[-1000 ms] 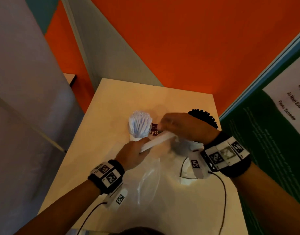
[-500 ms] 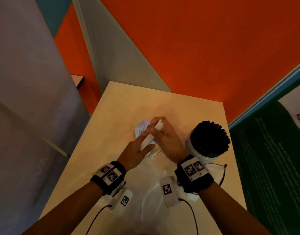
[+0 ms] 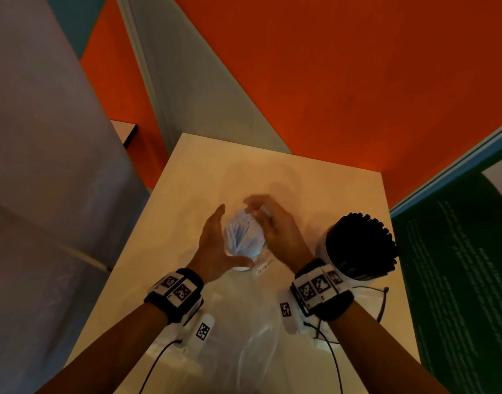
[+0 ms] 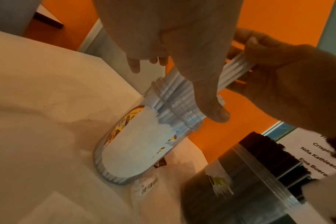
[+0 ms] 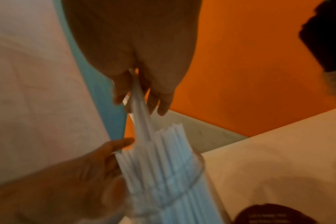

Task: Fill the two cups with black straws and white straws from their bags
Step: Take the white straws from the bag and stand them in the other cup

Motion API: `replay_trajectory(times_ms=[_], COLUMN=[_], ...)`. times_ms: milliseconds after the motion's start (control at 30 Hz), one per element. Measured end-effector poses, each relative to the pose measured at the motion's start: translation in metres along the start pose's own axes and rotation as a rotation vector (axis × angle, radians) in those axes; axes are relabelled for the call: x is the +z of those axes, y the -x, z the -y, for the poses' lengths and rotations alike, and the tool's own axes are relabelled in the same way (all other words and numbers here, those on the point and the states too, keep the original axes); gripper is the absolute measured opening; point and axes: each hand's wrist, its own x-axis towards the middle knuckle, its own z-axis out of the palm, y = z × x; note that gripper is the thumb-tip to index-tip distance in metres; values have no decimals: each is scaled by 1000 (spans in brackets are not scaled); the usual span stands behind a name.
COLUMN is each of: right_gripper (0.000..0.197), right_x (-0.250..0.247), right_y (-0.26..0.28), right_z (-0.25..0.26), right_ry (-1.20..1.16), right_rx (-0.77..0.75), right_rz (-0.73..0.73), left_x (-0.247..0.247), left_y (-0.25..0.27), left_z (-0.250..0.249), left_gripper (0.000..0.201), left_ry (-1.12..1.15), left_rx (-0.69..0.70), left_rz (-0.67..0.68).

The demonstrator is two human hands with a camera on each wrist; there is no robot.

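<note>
A clear cup [image 3: 245, 243] packed with white straws [image 5: 163, 163] stands mid-table. My left hand [image 3: 215, 237] lies against the cup's left side, fingers straight and thumb [image 4: 211, 109] at the rim. My right hand [image 3: 275, 226] pinches a small bundle of white straws [image 4: 234, 71] by its top. The bundle's lower ends are among the straws in the cup. A second cup [image 3: 326, 251] to the right is full of black straws [image 3: 360, 245]. An empty clear bag [image 3: 252, 336] lies flat on the table between my forearms.
The small white table [image 3: 204, 166] has edges close on every side. An orange wall stands behind it and a dark green poster board [image 3: 457, 265] is close on the right. Cables run from my wrist cameras across the near part of the table.
The bundle lay slanted between both hands. My right hand has now swung it upright over the white-straw cup, and my left hand has let go and moved to the cup's side.
</note>
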Motion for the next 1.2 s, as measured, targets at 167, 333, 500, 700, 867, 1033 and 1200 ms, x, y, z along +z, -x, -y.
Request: replay_trajectory(times_ms=[167,333,500,700,867,1033,1200], right_gripper=[94,129,105,107,94,96,111], right_x=[-8,0,26,20,25,19,0], right_y=[21,24,9,12,5,6,34], right_z=[-40,-69,-74,-87,-84,-78,-87], right_ry=[-181,-129,-307,-336,-387,-313,-181], right_rx=[198,447,463,394,414,401,471], right_rz=[138,296,153,129,172,143,209], left_x=[4,2,2,-3,-4,-7,-20], left_y=[-14,-27,-32,-38,-44,-47,-32], left_z=[12,9,-4,3,-3,-4,20], left_gripper=[146,150,132,95,95,105,145], left_ry=[90,156,183,225,187,220,82], left_rx=[-56,-92,-17,-10,81,53,-15], left_rz=[162,300,313,240,327,324,273])
